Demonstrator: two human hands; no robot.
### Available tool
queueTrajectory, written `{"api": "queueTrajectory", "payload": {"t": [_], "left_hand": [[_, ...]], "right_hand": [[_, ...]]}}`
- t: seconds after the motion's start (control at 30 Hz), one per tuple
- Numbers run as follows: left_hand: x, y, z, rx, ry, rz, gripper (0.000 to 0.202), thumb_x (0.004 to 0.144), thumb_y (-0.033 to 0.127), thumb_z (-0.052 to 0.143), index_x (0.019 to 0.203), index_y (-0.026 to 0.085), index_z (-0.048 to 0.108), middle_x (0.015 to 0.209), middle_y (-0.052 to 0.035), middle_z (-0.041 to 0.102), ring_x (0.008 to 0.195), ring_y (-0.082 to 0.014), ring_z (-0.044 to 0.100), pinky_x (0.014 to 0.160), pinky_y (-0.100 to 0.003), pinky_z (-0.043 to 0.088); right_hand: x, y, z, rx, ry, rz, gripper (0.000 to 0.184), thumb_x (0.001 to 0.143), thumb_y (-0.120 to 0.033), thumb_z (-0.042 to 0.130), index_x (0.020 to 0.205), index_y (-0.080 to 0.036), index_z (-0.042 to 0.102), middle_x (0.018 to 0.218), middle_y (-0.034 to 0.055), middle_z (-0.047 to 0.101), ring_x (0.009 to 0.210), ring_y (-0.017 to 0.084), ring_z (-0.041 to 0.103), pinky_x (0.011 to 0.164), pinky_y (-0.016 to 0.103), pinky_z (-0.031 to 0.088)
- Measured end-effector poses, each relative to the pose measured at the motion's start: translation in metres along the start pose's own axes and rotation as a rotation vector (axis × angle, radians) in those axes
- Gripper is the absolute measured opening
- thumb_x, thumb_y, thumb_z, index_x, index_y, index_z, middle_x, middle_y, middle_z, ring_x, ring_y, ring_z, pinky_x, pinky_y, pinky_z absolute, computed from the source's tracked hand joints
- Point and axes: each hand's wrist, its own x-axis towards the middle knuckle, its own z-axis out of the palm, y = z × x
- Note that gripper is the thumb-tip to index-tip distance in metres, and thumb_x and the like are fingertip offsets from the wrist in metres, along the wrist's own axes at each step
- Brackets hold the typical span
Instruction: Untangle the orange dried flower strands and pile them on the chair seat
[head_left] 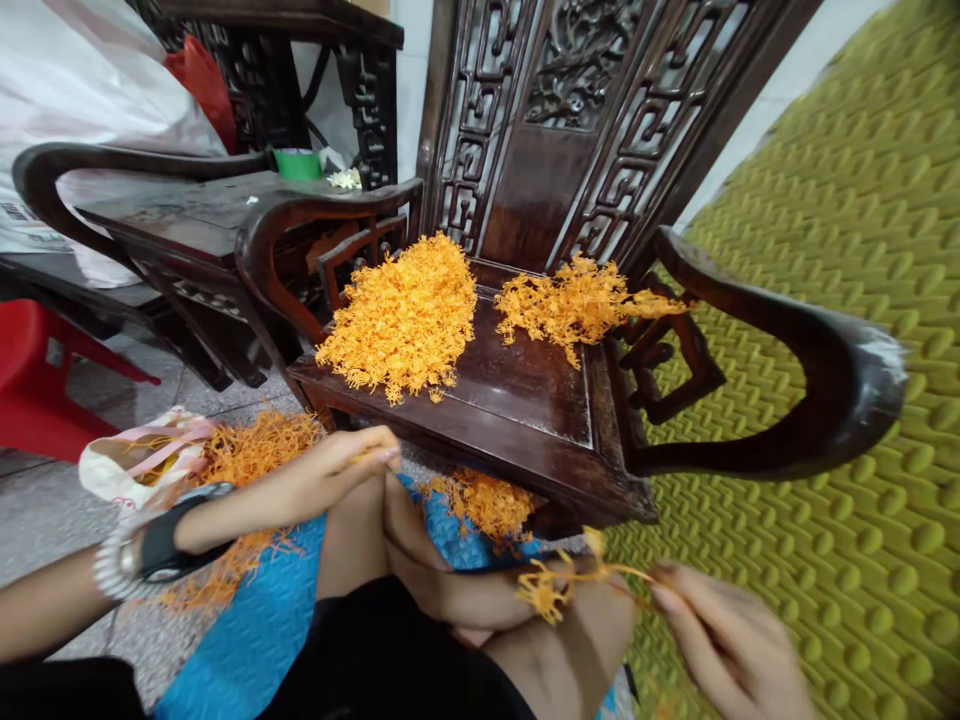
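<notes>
My left hand [341,468] rests by my knee, fingers pinched on a thin orange strand that barely shows. My right hand [720,630], blurred at the lower right, pinches a small cluster of orange flowers [551,585] on a thin thread above my leg. In front of me stands a dark carved wooden chair [525,420]. On its seat lie a big pile of orange flowers [405,315] at the left and a smaller pile [574,300] at the right. More orange flowers [484,500] lie on a blue sheet [255,620] under my legs.
A white bag [139,460] spilling orange flowers [255,450] lies on the floor at the left. A red plastic stool [37,380] stands further left. A second dark chair with a green tape roll [298,163] is behind. A yellow-green textured mat [847,300] fills the right side.
</notes>
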Motion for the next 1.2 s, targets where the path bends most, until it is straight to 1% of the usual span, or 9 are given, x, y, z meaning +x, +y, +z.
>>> {"api": "queueTrajectory", "payload": {"t": [0.1, 0.23, 0.3, 0.4, 0.57, 0.77, 0.93, 1.07, 1.2], "left_hand": [[0.021, 0.008, 0.024, -0.020, -0.175, 0.094, 0.048, 0.094, 0.053, 0.045, 0.131, 0.022, 0.047, 0.084, -0.0014, 0.062, 0.074, -0.0153, 0.055, 0.069, -0.026, 0.043], [0.032, 0.015, 0.054, 0.089, -0.230, 0.226, 0.079, 0.079, 0.063, 0.062, 0.142, 0.023, 0.036, 0.106, -0.0073, 0.066, 0.086, -0.0199, 0.059, 0.075, -0.030, 0.045], [0.034, 0.014, 0.066, 0.183, -0.208, 0.269, 0.058, 0.086, 0.058, 0.056, 0.131, 0.022, 0.049, 0.100, -0.0066, 0.067, 0.082, -0.0187, 0.059, 0.073, -0.029, 0.043], [0.033, 0.009, 0.078, 0.209, -0.203, 0.317, 0.034, 0.099, 0.040, 0.037, 0.088, 0.017, 0.059, 0.073, -0.0015, 0.060, 0.065, -0.0123, 0.052, 0.065, -0.025, 0.038], [0.020, 0.001, 0.074, -0.157, -0.352, 0.168, 0.025, 0.095, 0.028, 0.041, 0.073, 0.017, 0.044, 0.063, 0.0046, 0.040, 0.058, -0.0079, 0.038, 0.055, -0.020, 0.031], [0.020, -0.004, 0.074, -0.373, -0.277, 0.187, 0.023, 0.092, 0.034, 0.048, 0.080, 0.015, 0.055, 0.096, -0.0050, 0.055, 0.089, -0.0149, 0.051, 0.081, -0.027, 0.041], [0.019, -0.019, 0.085, -0.747, -0.369, 0.000, 0.022, 0.087, 0.034, 0.060, 0.090, 0.015, 0.050, 0.075, -0.0005, 0.058, 0.065, -0.0090, 0.051, 0.060, -0.020, 0.040], [0.007, -0.025, 0.080, -0.746, -0.369, 0.003, 0.018, 0.092, 0.025, 0.052, 0.102, 0.020, 0.038, 0.078, 0.0025, 0.055, 0.064, -0.0073, 0.047, 0.057, -0.018, 0.036], [-0.006, -0.017, 0.062, -0.534, -0.499, -0.037, 0.013, 0.098, 0.026, 0.039, 0.103, 0.018, 0.047, 0.074, 0.0023, 0.048, 0.064, -0.0081, 0.043, 0.058, -0.019, 0.035]], "right_hand": [[0.025, -0.009, 0.034, 0.099, -0.036, -0.035, 0.023, 0.094, -0.010, 0.044, 0.074, -0.019, 0.048, 0.058, -0.0016, 0.047, 0.052, 0.012, 0.047, 0.051, 0.025, 0.037], [0.045, -0.022, 0.055, 0.201, -0.082, -0.110, 0.029, 0.097, -0.013, 0.040, 0.070, -0.020, 0.043, 0.057, -0.0028, 0.041, 0.052, 0.011, 0.040, 0.051, 0.025, 0.032], [0.048, -0.025, 0.058, 0.207, -0.065, -0.126, 0.029, 0.098, -0.015, 0.040, 0.069, -0.020, 0.043, 0.056, -0.0030, 0.040, 0.051, 0.011, 0.038, 0.049, 0.025, 0.030], [0.048, -0.025, 0.059, 0.146, -0.007, -0.136, 0.026, 0.096, -0.012, 0.043, 0.071, -0.020, 0.045, 0.057, -0.0020, 0.043, 0.053, 0.013, 0.040, 0.051, 0.026, 0.032], [0.044, -0.016, 0.057, 0.052, -0.024, -0.160, 0.025, 0.095, -0.011, 0.044, 0.072, -0.020, 0.046, 0.058, -0.0004, 0.048, 0.055, 0.014, 0.040, 0.054, 0.028, 0.034], [0.055, -0.021, 0.067, 0.088, -0.078, -0.212, 0.028, 0.096, -0.011, 0.043, 0.069, -0.019, 0.046, 0.057, -0.0007, 0.045, 0.055, 0.013, 0.038, 0.053, 0.027, 0.031], [0.075, -0.028, 0.076, 0.050, -0.030, -0.220, 0.032, 0.098, -0.015, 0.040, 0.068, -0.019, 0.047, 0.056, -0.0012, 0.045, 0.054, 0.013, 0.038, 0.052, 0.026, 0.032], [0.085, -0.025, 0.076, -0.032, -0.119, -0.221, 0.037, 0.101, -0.022, 0.036, 0.066, -0.019, 0.047, 0.055, -0.0025, 0.045, 0.051, 0.012, 0.036, 0.051, 0.025, 0.031], [0.084, -0.023, 0.067, -0.160, -0.236, -0.330, 0.042, 0.104, -0.025, 0.031, 0.065, -0.019, 0.047, 0.055, -0.0021, 0.046, 0.051, 0.013, 0.038, 0.053, 0.026, 0.032]]}}
